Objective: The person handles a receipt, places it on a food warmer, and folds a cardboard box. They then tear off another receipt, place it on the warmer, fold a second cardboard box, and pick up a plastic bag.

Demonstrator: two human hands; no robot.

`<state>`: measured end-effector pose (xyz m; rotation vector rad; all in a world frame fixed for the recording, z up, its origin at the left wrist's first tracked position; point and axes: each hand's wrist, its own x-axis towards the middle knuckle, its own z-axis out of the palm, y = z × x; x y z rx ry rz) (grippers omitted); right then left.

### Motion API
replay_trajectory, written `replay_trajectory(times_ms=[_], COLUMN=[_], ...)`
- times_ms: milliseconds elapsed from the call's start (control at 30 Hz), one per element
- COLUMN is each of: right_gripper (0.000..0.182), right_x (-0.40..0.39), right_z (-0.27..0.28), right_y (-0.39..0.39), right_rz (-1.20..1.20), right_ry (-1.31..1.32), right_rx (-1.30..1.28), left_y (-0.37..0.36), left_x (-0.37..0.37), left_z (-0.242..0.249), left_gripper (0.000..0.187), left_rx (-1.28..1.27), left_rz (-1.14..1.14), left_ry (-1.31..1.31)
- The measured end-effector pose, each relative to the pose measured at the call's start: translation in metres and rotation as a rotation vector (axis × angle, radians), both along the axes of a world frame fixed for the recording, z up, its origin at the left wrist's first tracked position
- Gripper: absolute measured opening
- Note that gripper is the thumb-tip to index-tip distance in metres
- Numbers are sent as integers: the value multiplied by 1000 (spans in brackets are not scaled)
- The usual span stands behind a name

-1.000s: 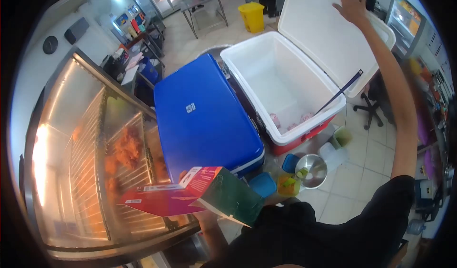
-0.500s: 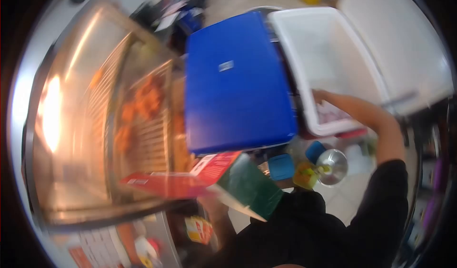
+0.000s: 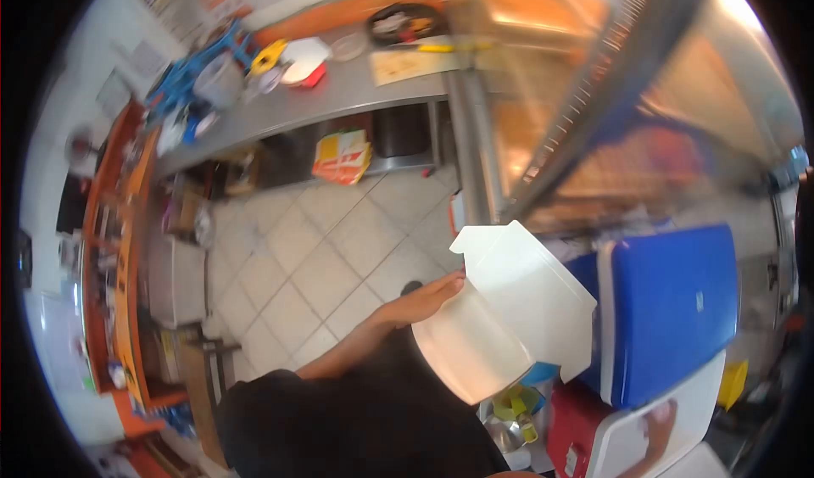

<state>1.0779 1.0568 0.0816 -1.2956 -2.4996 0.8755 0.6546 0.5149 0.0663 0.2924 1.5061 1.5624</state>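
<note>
My left hand (image 3: 437, 296) is closed on the edge of an open cardboard food box (image 3: 530, 296), its plain white inside facing up and its flaps spread. The hand is over the tiled floor, left of the blue cooler (image 3: 674, 308). At the lower right, my right hand (image 3: 661, 423) shows small and blurred at the white inside of a red cooler (image 3: 577, 431). I cannot make out its fingers or anything in them. Below the box, a metal bowl (image 3: 506, 436) and a yellow-green container (image 3: 513, 403) are partly hidden.
A heated display cabinet (image 3: 551, 113) stands at the upper right. Along the back runs a metal counter (image 3: 339, 92) with a black pan (image 3: 407, 24), a cutting board (image 3: 411, 65) and a plastic tub (image 3: 219, 81). Orange-edged shelving (image 3: 127, 283) lines the left. A printed bag (image 3: 342, 156) lies beneath the counter.
My view has swung left, bringing the counter and floor into sight. The box has turned from its red and green outside to its white inside. My right hand remains by the cooler.
</note>
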Motion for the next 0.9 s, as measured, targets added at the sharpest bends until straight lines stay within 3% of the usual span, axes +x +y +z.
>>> replay_trajectory(times_ms=[33, 67, 100, 133, 200, 233, 267, 333, 367, 400, 467, 500, 533, 600, 633, 700, 767, 900], right_gripper=[52, 54, 72, 72, 81, 88, 98, 86, 84, 82, 77, 77, 78, 79, 73, 66, 48, 32], right_x=[14, -14, -78, -102, -155, -193, -228, -294, -327, -391, -452, -472, -487, -514, -525, -546, -575, -632], right_z=[21, 57, 148, 150, 163, 167, 165, 75, 36, 60, 35, 20, 6, -9, -13, -14, -9, -3], right_y=[15, -37, -150, -206, -284, -320, -349, -415, -448, -507, -578, -606, -631, -667, -682, -709, -734, -772], right_rz=[464, 377, -43, -42, 185, 260, 332, 598, 641, 765, 973, 1013, 1100, 1210, 1282, 1385, 1473, 1497], right_ry=[-48, 253, 67, 67, 211, -131, -470, 170, 73, 128, 17, 4, -25, -51, -77, -126, -20, -92], right_rx=[140, 37, -26, -32, -202, -29, 150, -306, -417, -495, -465, -474, -423, -371, -300, -237, -479, -737], left_y=[-19, -39, -53, -65, -96, -117, -132, -157, -167, -182, -216, -232, -255, -301, -318, -348, -374, -414], left_x=[-6, -15, -23, -26, -45, -54, -63, -78, -85, -92, -110, -114, -119, -135, -132, -138, -143, -164], left_z=[-1, -1, -2, -19, -61, -82, -87, -94, -88, -86, -86, -98, -93, -82, -114, -90, -83, -103], left_gripper=[52, 52, 46, 42, 39, 37, 37, 33, 33, 33, 35, 46, 46, 53, 59, 63, 68, 77], left_rx=[5, 0, -23, -48, -44, -43, -44, -116, -115, -110, 10, 103, 91, -47, -101, -78, -56, -121], left_rz=[-14, 12, 131, 233, 298, 362, 375, 371, 338, 347, 319, 367, 407, 596, 668, 743, 826, 959], left_ry=[-35, -46, -8, 38, 72, 102, 97, 225, 199, 180, 262, 263, 260, -58, 34, -61, -154, -77])
